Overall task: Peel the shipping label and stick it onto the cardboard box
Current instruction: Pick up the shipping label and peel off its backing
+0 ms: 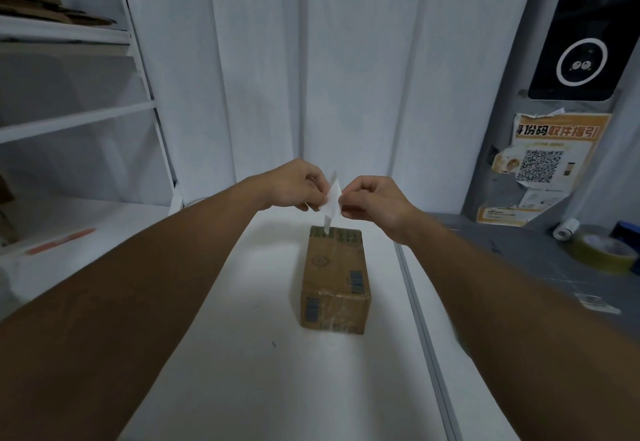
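Note:
A small brown cardboard box (335, 277) with barcodes and clear tape stands on the white table (242, 354), near its middle. Above the box's far end I hold a white shipping label (331, 198) in the air. My left hand (294, 184) pinches the label's left edge and my right hand (372, 201) pinches its right edge. The label is seen nearly edge-on, with a thin strip hanging down toward the box top. Whether its backing has come apart is too small to tell.
A white shelf unit (79, 118) stands at the left with cardboard on top. At the right, a grey counter (519, 260) holds a roll of yellowish tape (601, 253) and a small white roll (565, 229). A poster with a QR code (543, 166) hangs on the right wall.

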